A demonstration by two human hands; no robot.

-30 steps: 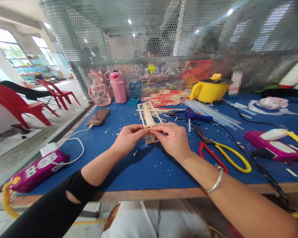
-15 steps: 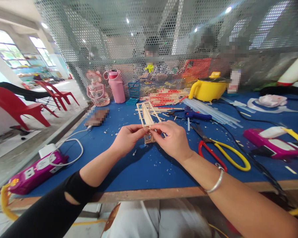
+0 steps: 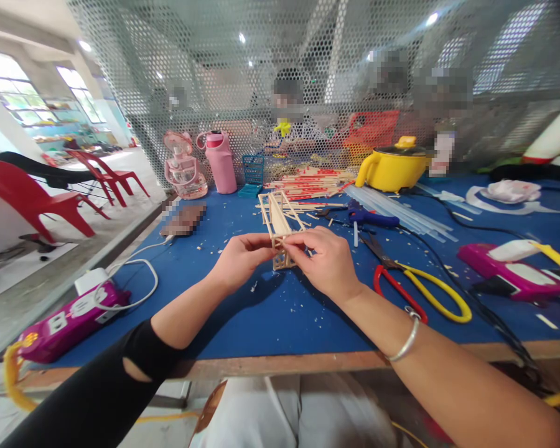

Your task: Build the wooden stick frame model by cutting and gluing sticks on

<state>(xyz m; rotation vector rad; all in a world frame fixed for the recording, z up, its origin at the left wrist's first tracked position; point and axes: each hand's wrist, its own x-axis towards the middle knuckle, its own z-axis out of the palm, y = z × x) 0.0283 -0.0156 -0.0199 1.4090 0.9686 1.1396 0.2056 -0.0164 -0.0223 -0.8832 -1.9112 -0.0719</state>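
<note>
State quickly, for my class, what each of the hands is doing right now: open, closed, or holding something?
Left hand: closed, pinching the wooden stick frame.
Right hand: closed, pinching the same frame.

Left grip (image 3: 239, 259) and right grip (image 3: 327, 261) pinch close together — forearms (image 3: 193, 311) converging.

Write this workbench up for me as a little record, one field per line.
Left hand: holds the stick frame from its left
Right hand: pinches the same frame from its right
Surface: blue tabletop, dotted with pale scraps
Beyond the frame: loose sticks, many with red on them
Right side: scissors, one handle red, one yellow; blue glue gun
Left side: phone; purple power strip
</note>
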